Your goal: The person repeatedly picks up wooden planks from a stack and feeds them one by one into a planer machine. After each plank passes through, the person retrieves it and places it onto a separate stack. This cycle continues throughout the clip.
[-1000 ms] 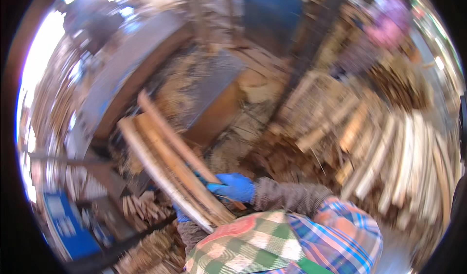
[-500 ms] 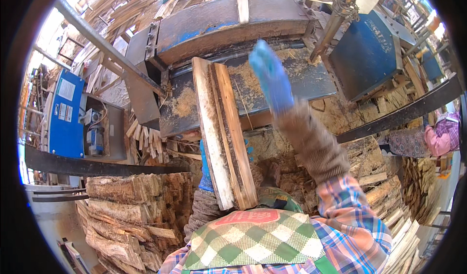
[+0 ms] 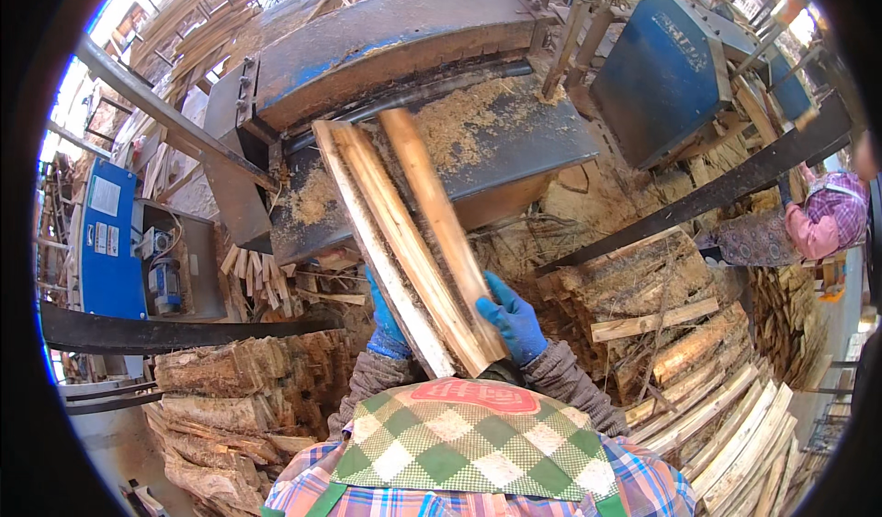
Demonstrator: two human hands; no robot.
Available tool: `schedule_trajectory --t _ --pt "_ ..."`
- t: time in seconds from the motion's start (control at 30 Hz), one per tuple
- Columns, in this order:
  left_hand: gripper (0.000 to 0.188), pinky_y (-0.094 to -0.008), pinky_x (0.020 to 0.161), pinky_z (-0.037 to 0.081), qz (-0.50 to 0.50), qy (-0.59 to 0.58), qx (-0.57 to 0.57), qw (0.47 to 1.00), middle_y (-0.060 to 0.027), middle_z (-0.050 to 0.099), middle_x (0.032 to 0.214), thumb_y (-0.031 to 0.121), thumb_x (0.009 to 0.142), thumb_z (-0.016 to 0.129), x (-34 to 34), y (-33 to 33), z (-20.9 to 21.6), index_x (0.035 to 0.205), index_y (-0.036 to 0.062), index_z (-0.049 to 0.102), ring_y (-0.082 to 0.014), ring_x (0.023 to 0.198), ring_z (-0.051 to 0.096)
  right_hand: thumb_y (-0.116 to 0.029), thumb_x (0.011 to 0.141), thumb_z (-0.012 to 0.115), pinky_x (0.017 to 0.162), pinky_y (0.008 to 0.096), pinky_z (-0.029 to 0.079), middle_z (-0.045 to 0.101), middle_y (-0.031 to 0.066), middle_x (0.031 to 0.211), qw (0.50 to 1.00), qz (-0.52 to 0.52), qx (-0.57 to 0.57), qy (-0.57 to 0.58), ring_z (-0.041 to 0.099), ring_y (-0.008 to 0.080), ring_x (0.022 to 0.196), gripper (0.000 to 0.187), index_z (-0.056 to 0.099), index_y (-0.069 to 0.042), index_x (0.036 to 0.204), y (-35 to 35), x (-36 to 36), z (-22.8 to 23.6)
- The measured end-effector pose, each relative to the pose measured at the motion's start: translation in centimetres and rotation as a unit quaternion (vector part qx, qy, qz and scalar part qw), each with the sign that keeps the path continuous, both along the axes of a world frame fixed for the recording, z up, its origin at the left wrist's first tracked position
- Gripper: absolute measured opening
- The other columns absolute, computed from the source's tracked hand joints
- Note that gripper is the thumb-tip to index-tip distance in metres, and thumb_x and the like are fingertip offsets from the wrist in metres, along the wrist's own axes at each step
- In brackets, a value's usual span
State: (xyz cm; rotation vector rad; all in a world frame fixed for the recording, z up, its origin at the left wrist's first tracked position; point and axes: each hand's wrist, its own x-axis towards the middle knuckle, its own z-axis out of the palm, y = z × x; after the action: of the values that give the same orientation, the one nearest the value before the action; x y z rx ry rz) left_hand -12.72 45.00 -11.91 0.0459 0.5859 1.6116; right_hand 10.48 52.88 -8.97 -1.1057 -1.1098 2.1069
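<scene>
Strips [image 3: 409,241]: three long rough-edged bits of wood, slanting away from the apron [image 3: 469,443], far ends over the table [image 3: 542,145]; can't tell if they touch it.
Spacing: left strip [image 3: 382,251] and middle strip [image 3: 394,214] sit side by side, right strip [image 3: 435,209] angles off with a gap that's wider up top.
Left hand [image 3: 388,322]: blue glove on the outer edge of the left strip, near end, curled in with the fingertips hidden underneath, so no clue how tight.
Right hand [image 3: 514,322]: also blue-gloved, thumb over the right strip's near end, fingers [image 3: 502,289] along its outer edge, closed on it pretty snugly.
Between hands: near ends of all three, basically.
Table: metal, dusted with sawdust [image 3: 459,127].
Sides: wood stack [image 3: 225,398] on the left, split pieces [image 3: 634,287] on the right.
Background: person in pink [image 3: 831,214], far right.
</scene>
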Motion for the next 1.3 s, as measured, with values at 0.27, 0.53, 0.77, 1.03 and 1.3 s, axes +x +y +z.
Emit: schedule_trajectory --t 0.27,0.53,0.77,1.03,1.3 --pt "0.118 -0.065 0.12 0.038 -0.074 -0.015 0.007 0.997 -0.0302 0.021 0.168 0.094 0.085 0.04 0.5 1.2 0.6 0.168 0.0146 0.013 -0.0489 0.151 0.032 -0.019 0.101 0.072 0.068 0.0341 0.066 0.062 0.0114 0.143 0.974 -0.177 0.125 -0.068 0.071 0.0162 0.1 0.065 0.043 -0.006 0.159 5.5 8.2 2.1" --pt "0.111 -0.0679 0.108 0.05 -0.02 0.033 -0.062 0.997 -0.032 0.046 0.151 0.09 0.088 0.041 -1.8 6.2 -0.6 0.163 0.0094 0.029 -0.0503 0.138 0.049 -0.024 0.101 0.073 0.118 0.0361 0.043 0.044 0.0182 0.161 0.991 -0.065 0.108 -0.051 0.047 0.0242 0.145 0.072 0.039 0.006 0.157 10.8 0.5 4.9" --pt "0.109 -0.0657 0.114 0.045 -0.01 0.008 -0.047 0.999 -0.0275 0.022 0.168 0.088 0.091 0.041 -2.1 6.4 -1.5 0.167 0.0129 0.019 -0.0493 0.15 0.034 -0.027 0.102 0.071 0.114 0.0366 0.046 0.047 0.0191 0.159 0.986 -0.052 0.134 -0.087 0.05 0.0251 0.143 0.07 0.041 0.004 0.157 13.3 -0.5 3.8" --pt "0.113 -0.0628 0.113 0.048 0.003 -0.043 -0.062 0.997 -0.0262 0.018 0.17 0.091 0.086 0.044 -0.1 6.3 1.2 0.169 0.0193 0.015 -0.0466 0.155 0.025 -0.011 0.099 0.07 0.083 0.0383 0.059 0.07 0.0199 0.108 0.764 -0.184 0.553 -0.277 0.07 0.03 0.097 0.041 0.064 -0.001 0.139 20.1 -5.5 0.3" --pt "0.116 -0.0596 0.117 0.045 -0.021 0.037 -0.086 0.995 -0.0299 0.02 0.168 0.092 0.086 0.043 -0.1 6.0 1.0 0.168 0.0147 0.016 -0.0474 0.15 0.035 -0.016 0.103 0.064 0.088 0.0411 0.055 0.065 0.0189 0.116 0.837 -0.209 0.375 -0.337 0.067 0.031 0.101 0.038 0.064 -0.006 0.139 28.5 -12.6 1.2"
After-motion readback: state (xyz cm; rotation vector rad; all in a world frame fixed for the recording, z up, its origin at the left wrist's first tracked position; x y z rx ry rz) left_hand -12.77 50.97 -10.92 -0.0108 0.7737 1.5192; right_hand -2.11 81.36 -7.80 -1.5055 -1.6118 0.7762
